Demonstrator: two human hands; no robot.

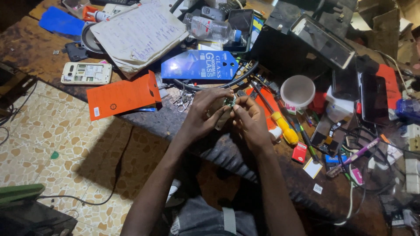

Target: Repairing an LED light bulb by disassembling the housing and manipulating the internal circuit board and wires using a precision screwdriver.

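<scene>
Green circuit board (230, 102) pinched btwn my left hand (205, 114) & right hand (250, 119), fingertips clenched on it, just above bench edge, yellow-handled screwdriver (283, 126) lying beside.

A dark worn workbench (30, 43) carries an orange packet (122, 95), notebook (140, 35), bottle (210, 29) and white cup (297, 91).

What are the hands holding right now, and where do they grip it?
Both hands, left hand and right hand, pinch a small green circuit board by its edges, fingertips meeting.
</scene>
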